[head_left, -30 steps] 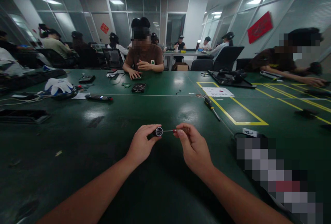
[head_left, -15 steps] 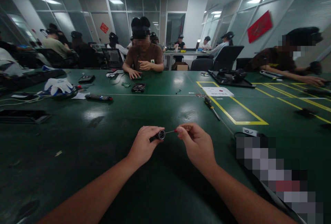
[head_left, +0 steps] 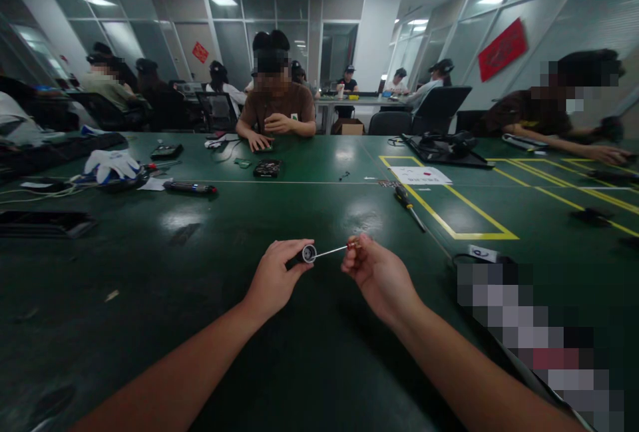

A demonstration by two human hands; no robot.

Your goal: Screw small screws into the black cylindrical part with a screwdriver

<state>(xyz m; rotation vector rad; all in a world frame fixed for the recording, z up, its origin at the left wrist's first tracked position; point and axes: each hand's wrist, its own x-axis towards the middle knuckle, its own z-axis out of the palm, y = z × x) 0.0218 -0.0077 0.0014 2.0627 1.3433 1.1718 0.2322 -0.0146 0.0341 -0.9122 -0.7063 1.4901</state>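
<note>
My left hand (head_left: 276,279) is closed around a small dark cylinder (head_left: 308,254), whose round open end with a pale rim faces me and slightly right. Between the fingers of my right hand (head_left: 382,275) is the reddish handle of a thin screwdriver (head_left: 331,251). Its bright shaft slants down to the left, and the tip meets the cylinder's open end. Whether the tip is inside or only at the rim I cannot tell. Most of the cylinder's body is hidden by my left fingers. Both hands are above the green table (head_left: 210,365).
A yellow-and-black screwdriver (head_left: 409,208) lies beyond my right hand, near yellow tape and a paper sheet (head_left: 420,176). At left are a pen-shaped tool (head_left: 190,188), white gloves (head_left: 112,166) and a black tray (head_left: 47,223). A co-worker (head_left: 277,109) sits opposite; another leans in at right.
My right hand has turned and its fingers have shifted on the handle, so more of the screwdriver's shaft shows. The cylinder's open end has tilted slightly and moved a little left and up.
</note>
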